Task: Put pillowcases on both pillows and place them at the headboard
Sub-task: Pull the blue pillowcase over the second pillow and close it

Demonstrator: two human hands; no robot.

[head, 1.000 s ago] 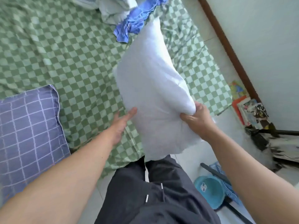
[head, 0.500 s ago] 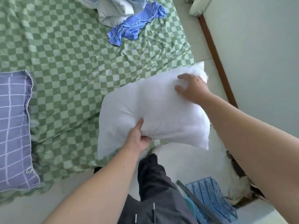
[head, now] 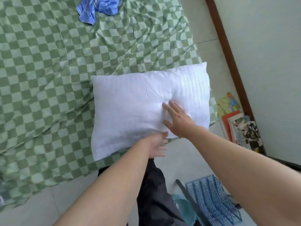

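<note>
A bed (head: 48, 79) covered by a rumpled green-and-white checked sheet fills the left and far part of the view, its near right corner ending at the pale floor (head: 187, 152). A white wall with a dark brown skirting strip (head: 228, 54) runs along the right.

A bare white pillow (head: 130, 111) with faint woven stripes lies flat on the near right corner of the bed, its long side running left to right, and its near edge seems to hang slightly over the bed edge.

The right hand (head: 177, 121) rests palm down on the near right part of the pillow, its grip spread with straight fingers pressing a shallow dent into the fabric. The left hand (head: 156, 145) sits at the pillow's near edge, just beside the right; its fingers are blurred and look loosely extended below the edge, so whether they touch the pillow is hard to tell.

A crumpled blue cloth (head: 97, 7), possibly a pillowcase, lies at the far edge of the bed, well apart from the pillow.

On the floor near the person's dark trousers (head: 154, 193) stands a blue plastic file rack (head: 211, 201). A few books and magazines (head: 241, 128) lean against the wall at right.
</note>
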